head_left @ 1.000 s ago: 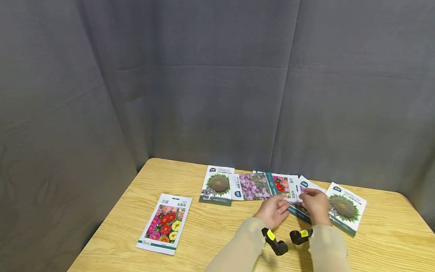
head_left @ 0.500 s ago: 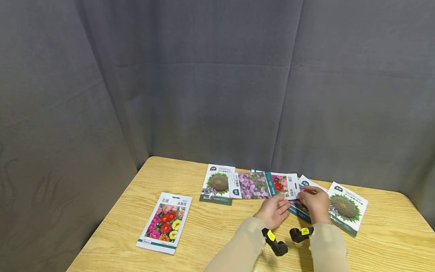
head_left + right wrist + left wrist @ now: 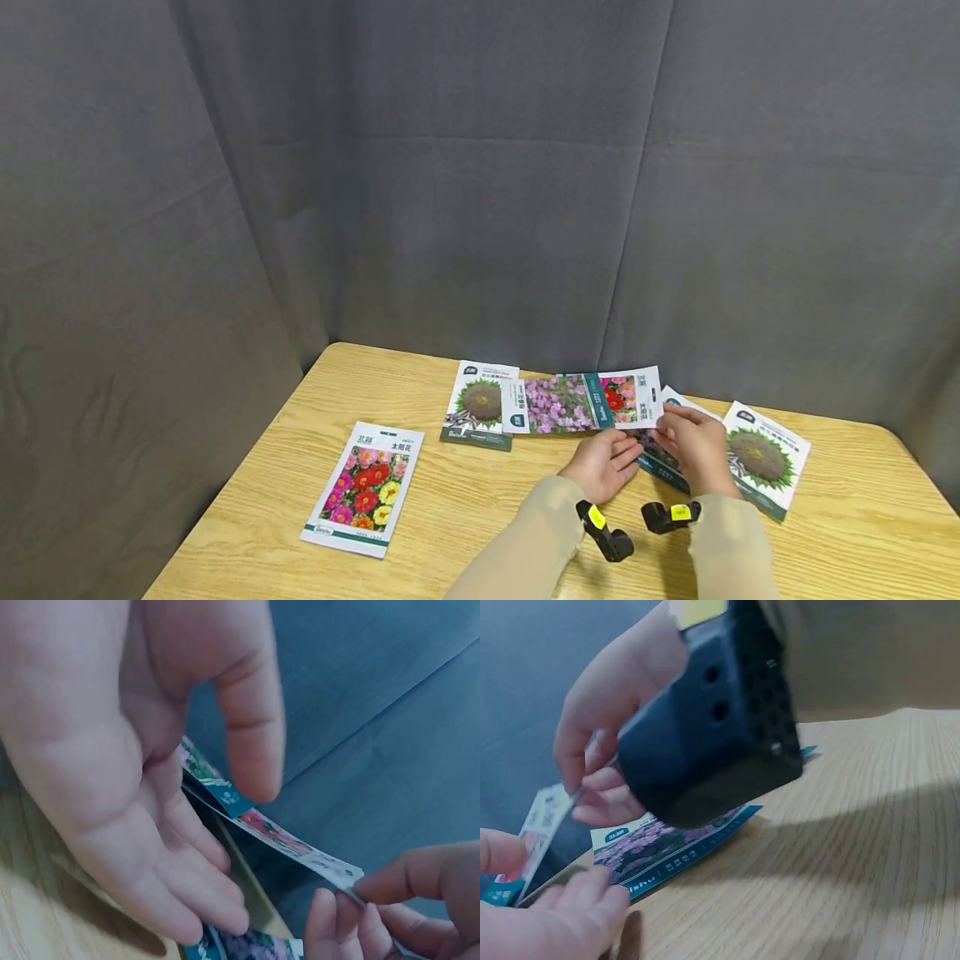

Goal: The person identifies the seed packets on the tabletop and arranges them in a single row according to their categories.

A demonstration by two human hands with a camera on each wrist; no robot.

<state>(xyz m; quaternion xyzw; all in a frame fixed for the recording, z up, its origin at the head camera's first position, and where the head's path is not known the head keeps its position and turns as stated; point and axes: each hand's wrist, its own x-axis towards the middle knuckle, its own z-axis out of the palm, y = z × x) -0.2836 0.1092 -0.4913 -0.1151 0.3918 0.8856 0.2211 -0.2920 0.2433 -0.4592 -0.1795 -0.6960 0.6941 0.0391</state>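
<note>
I find the right hand (image 3: pixel 693 446) pinching one end of the red packet (image 3: pixel 625 402), raised above the table (image 3: pixel 465 508); the purple packet (image 3: pixel 558 406) overlaps its other end. The pinched end has risen within the last half second; I judge both are being handled together. The left hand (image 3: pixel 602 467), fingers relaxed, sits beside them; contact I cannot tell.

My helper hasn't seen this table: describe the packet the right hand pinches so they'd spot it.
On the wooden table, go to the back, by the grey curtain. There, the right hand pinches the packet by its white end; a purple-flower packet partly covers it. Red flowers set it apart from that one, and being held from its lookalike, alone at far left.
</note>
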